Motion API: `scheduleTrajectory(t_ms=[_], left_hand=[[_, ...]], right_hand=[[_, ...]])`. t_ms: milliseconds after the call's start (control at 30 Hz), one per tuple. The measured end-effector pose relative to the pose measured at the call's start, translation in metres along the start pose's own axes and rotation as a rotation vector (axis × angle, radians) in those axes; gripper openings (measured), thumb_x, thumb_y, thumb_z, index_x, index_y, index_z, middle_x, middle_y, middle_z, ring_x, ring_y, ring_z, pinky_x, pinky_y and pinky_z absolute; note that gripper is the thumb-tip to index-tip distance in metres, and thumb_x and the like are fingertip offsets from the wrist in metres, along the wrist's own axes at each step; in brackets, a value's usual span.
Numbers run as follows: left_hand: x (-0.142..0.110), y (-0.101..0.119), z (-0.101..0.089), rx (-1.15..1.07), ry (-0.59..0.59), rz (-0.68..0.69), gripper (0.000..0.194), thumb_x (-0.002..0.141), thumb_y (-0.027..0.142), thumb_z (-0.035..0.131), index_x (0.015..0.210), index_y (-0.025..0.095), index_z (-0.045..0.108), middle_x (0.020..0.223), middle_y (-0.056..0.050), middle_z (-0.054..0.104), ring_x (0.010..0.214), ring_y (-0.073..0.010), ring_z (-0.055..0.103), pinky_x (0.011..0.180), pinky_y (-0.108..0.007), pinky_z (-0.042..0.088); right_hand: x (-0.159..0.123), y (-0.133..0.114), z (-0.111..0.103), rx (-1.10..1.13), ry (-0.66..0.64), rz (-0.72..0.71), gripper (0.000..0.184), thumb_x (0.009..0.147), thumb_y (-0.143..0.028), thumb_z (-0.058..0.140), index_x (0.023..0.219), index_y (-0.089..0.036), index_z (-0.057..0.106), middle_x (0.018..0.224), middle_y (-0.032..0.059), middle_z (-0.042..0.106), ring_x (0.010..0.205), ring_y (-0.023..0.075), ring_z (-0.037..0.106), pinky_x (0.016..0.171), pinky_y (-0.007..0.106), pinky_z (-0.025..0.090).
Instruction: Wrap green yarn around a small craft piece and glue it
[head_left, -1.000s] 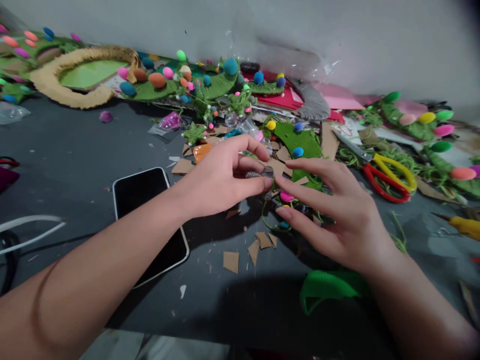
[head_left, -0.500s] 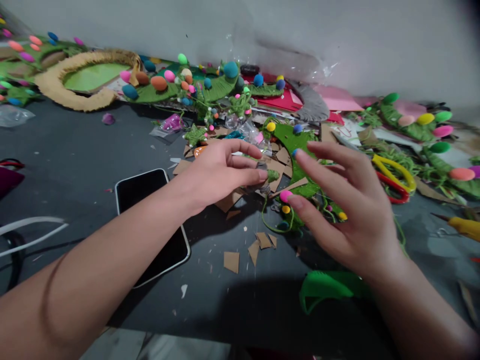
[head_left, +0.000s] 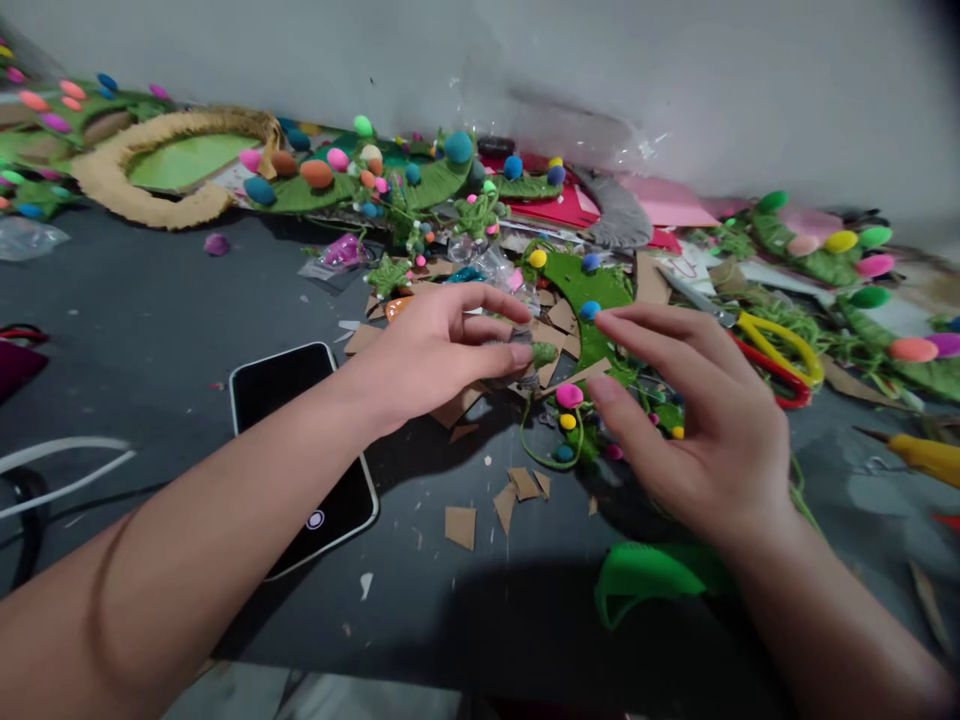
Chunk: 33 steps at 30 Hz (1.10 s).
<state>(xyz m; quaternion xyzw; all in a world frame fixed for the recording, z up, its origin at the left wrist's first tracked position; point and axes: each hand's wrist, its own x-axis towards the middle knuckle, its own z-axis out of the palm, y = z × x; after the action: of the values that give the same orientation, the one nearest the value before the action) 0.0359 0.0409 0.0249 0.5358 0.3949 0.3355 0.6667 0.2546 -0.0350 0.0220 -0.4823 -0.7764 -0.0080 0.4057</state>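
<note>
My left hand point(head_left: 431, 350) is closed around a small yarn-wrapped piece, grey with a green tip point(head_left: 545, 354). Most of that piece is hidden behind my fingers. Below it, a green yarn strand point(head_left: 525, 440) loops over the table. My right hand point(head_left: 697, 420) hovers to the right with its fingers apart and nothing visible between them. Close to its fingertips are a blue pompom point(head_left: 590, 311) and a pink pompom point(head_left: 569, 396). A flat green crescent point(head_left: 592, 290) lies behind, among cardboard scraps point(head_left: 460, 526).
A phone point(head_left: 330, 500) lies partly beneath my left forearm. Scissors with yellow and red handles point(head_left: 784, 350) and a yellow-handled pointed tool point(head_left: 926, 458) lie right. A green plastic object point(head_left: 660, 570) sits near the front edge. Pompom-decorated crescents and a tan ring point(head_left: 150, 205) line the wall.
My right hand has shifted slightly, its thumb and index fingertip drawing a little closer together. A small round icon now shows on the phone screen. My left hand keeps its hold, almost still.
</note>
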Motion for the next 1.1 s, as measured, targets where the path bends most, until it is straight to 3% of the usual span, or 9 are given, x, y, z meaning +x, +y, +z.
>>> scheduleTrajectory(t_ms=[333,433,567,667,867,1000,1100], left_hand=[[-0.003,0.002,-0.002,-0.038,-0.119,0.083,0.029,0.086,0.016,0.081,0.112,0.017,0.068,0.086,0.001,0.072,0.080,-0.0108,0.070,0.075,-0.023,0.056],[-0.003,0.002,-0.002,-0.032,-0.132,0.055,0.029,0.087,0.016,0.081,0.113,0.017,0.068,0.088,0.000,0.074,0.083,-0.0114,0.070,0.076,-0.023,0.055],[-0.003,0.001,-0.002,-0.005,-0.089,-0.062,0.030,0.086,0.019,0.082,0.113,0.016,0.069,0.088,-0.002,0.073,0.083,-0.0120,0.069,0.076,-0.024,0.053],[-0.003,0.001,-0.002,-0.009,-0.085,-0.140,0.028,0.088,0.019,0.079,0.114,0.016,0.071,0.090,-0.003,0.072,0.082,-0.0115,0.067,0.072,-0.023,0.051],[-0.002,0.007,0.002,-0.058,-0.051,-0.164,0.024,0.092,0.004,0.064,0.112,0.013,0.072,0.082,0.000,0.064,0.071,-0.0081,0.059,0.067,-0.024,0.046],[-0.002,0.006,0.000,-0.018,-0.060,-0.142,0.032,0.086,0.007,0.073,0.117,0.014,0.073,0.098,-0.004,0.069,0.090,-0.0130,0.065,0.077,-0.027,0.050],[-0.002,0.004,-0.004,0.050,-0.075,-0.096,0.042,0.080,0.009,0.080,0.122,0.016,0.073,0.117,-0.007,0.071,0.109,-0.0172,0.064,0.090,-0.030,0.051]], right_hand=[[-0.003,-0.004,0.001,0.251,-0.046,0.122,0.047,0.091,-0.018,0.076,0.136,-0.030,0.071,0.135,0.0067,0.067,0.121,0.0253,0.066,0.104,0.044,0.057],[-0.003,-0.003,0.002,0.281,-0.098,0.211,0.047,0.091,-0.022,0.077,0.137,-0.027,0.069,0.123,0.0056,0.073,0.103,0.0200,0.071,0.090,0.036,0.061],[-0.003,-0.001,0.003,0.257,-0.184,0.368,0.028,0.094,-0.029,0.075,0.121,-0.022,0.077,0.091,0.0012,0.078,0.072,0.0123,0.069,0.061,0.023,0.055],[-0.002,0.001,0.003,0.232,-0.207,0.463,0.018,0.094,-0.034,0.074,0.105,-0.022,0.081,0.085,0.0002,0.079,0.070,0.0124,0.070,0.058,0.021,0.052],[0.004,0.000,-0.002,0.261,-0.364,0.501,0.022,0.097,-0.041,0.068,0.090,-0.022,0.080,0.077,-0.0013,0.074,0.061,0.0087,0.061,0.053,0.019,0.045],[0.006,0.004,-0.008,0.216,-0.385,0.482,0.023,0.097,-0.040,0.068,0.089,-0.022,0.079,0.069,-0.0022,0.069,0.057,0.0072,0.054,0.050,0.019,0.040],[0.008,0.013,-0.015,0.157,-0.261,0.508,0.027,0.095,-0.043,0.069,0.085,-0.019,0.076,0.063,-0.0013,0.062,0.053,0.0077,0.047,0.047,0.021,0.034]])
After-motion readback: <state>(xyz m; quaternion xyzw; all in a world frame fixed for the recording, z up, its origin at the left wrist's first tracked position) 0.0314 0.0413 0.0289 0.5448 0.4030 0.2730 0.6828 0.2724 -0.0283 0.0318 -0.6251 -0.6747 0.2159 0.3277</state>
